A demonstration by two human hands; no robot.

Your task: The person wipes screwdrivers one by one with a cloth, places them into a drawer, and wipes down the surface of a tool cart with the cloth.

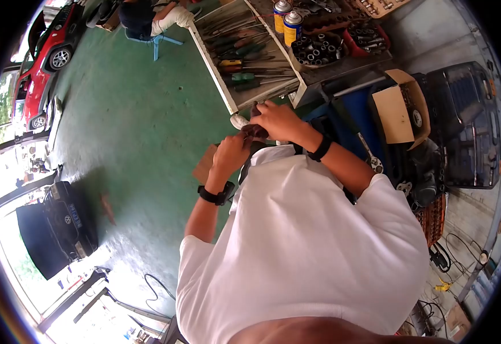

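Note:
My left hand [231, 153] and my right hand [278, 121] are close together in front of my body. Both are closed on a dark reddish-brown rag [254, 132], bunched up between the fingers. Whether anything is wrapped inside the rag, I cannot tell. Just beyond my right hand is the front corner of an open drawer [213, 74]. Screwdrivers [244, 76] with green, yellow and dark handles lie in it in rows.
Two spray cans [292, 28] stand beside a tray of sockets [318, 50]. At right are an open cardboard box [392, 114], a ratchet [369, 152] and an open tool case [465, 126]. A person [147, 20] sits on a blue stool [156, 41]. A red car [47, 57] stands far left.

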